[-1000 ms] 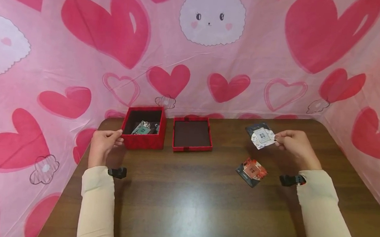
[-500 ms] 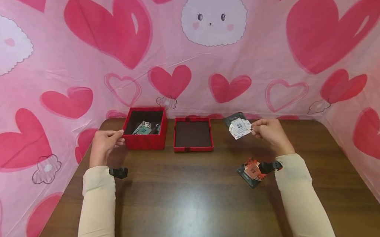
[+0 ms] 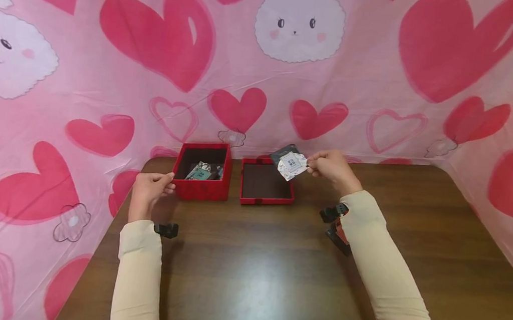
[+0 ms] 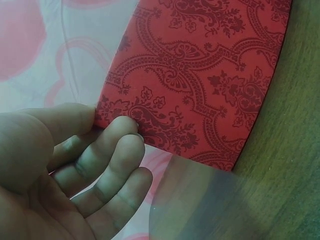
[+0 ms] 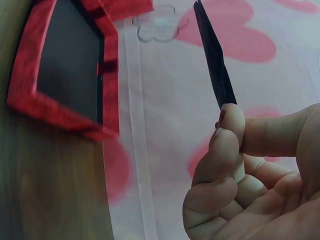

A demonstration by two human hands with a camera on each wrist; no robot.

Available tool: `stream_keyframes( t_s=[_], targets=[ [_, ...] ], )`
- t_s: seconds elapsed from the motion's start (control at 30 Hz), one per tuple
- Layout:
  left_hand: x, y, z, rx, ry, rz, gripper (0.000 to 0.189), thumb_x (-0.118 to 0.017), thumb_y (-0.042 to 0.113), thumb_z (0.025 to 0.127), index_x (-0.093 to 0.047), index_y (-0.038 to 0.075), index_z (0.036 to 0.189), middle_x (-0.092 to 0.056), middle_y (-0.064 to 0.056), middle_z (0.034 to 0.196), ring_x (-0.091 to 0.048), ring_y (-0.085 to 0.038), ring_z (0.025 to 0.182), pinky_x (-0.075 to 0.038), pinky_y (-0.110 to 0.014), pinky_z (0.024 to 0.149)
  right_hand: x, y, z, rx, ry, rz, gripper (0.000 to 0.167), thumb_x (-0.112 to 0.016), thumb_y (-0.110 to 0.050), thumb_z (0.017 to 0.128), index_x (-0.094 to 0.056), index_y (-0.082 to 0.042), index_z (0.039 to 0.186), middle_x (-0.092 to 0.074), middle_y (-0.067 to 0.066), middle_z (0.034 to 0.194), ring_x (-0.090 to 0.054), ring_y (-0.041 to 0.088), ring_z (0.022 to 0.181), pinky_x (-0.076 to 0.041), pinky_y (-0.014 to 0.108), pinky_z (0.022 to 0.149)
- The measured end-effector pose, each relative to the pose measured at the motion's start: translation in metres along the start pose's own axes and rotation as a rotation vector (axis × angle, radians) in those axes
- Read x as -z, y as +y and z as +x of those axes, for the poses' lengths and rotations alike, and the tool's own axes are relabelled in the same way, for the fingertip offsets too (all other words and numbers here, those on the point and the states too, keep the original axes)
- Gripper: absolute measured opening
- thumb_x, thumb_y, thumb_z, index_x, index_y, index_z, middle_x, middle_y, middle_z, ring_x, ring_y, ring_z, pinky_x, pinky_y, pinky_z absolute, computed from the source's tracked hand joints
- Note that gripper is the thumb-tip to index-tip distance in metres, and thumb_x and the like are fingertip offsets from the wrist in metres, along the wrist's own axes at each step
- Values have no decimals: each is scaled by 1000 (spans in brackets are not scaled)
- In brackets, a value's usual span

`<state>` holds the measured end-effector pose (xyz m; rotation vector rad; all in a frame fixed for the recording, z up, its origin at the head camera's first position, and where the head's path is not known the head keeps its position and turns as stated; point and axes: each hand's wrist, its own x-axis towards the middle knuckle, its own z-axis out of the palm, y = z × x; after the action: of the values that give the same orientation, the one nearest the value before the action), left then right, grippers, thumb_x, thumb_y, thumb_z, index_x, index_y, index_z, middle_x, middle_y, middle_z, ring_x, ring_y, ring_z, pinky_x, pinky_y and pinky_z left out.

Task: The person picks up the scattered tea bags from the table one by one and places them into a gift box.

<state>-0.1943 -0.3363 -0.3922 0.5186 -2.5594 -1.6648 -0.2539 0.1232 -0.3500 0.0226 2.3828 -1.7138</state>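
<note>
My left hand (image 3: 149, 191) pinches the near left corner of a red open box (image 3: 202, 191); the left wrist view shows thumb and fingertips at the edge of its patterned side (image 4: 195, 85). A green-labelled packet (image 3: 200, 173) leans inside, beside something only partly visible. Between thumb and forefinger, my right hand (image 3: 333, 171) holds a flat packet (image 3: 290, 163), dark with a white flowered front. It is raised and overlaps the far right corner of the red lid (image 3: 261, 183). In the right wrist view the packet (image 5: 216, 60) appears edge-on.
An orange and dark packet (image 3: 337, 239) lies on the wooden table (image 3: 248, 260), mostly covered by my right forearm. The lid stands just right of the box, inside up. Behind them hangs a pink cloth (image 3: 289, 82) with hearts, close to the table's far edge.
My right hand has carried the white-fronted packet leftward, from the table's right side to the lid. The forearm now covers much of the orange packet. The left hand stays at the box.
</note>
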Motion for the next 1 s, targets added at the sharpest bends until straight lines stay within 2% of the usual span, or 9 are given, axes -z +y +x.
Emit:
stream_keyframes(
  t_s=[0.13,0.3,0.63,0.8,1.0],
  targets=[
    [-2,0,1,-5,15,14,43,-69,27,97,-69,-12,115,-72,-7,73,-74,-18,67,-60,-30,71,-17,-9,6,28,-21,-12,21,-58,-1,92,-68,14,102,-66,6,76,-59,12,62,-50,22,58],
    [-4,0,1,-1,26,10,41,-69,26,97,-70,-11,113,-73,-7,73,-75,-22,72,-60,-32,72,-42,-20,15,21,-59,15,19,-59,0,92,-69,13,102,-65,6,71,-58,11,58,-50,22,55],
    [-3,1,-2,10,22,20,43,-68,27,98,-69,-12,117,-73,-8,76,-75,-25,76,-60,-35,77,-97,-41,28,18,-97,14,17,-60,-1,90,-72,8,99,-65,3,65,-56,12,53,-37,21,45],
    [-3,1,-2,24,42,21,41,-68,27,98,-70,-11,115,-73,-9,76,-75,-28,78,-59,-40,80,-128,-50,33,14,-126,111,17,-59,2,91,-71,9,101,-65,5,65,-54,9,49,-35,19,43],
    [-1,3,-2,37,32,34,42,-67,30,98,-71,-7,117,-74,-12,83,-73,-35,88,-58,-41,84,-169,-58,33,-21,-142,236,13,-59,3,93,-68,8,102,-67,8,67,-55,9,49,-35,20,43]
  ],
)
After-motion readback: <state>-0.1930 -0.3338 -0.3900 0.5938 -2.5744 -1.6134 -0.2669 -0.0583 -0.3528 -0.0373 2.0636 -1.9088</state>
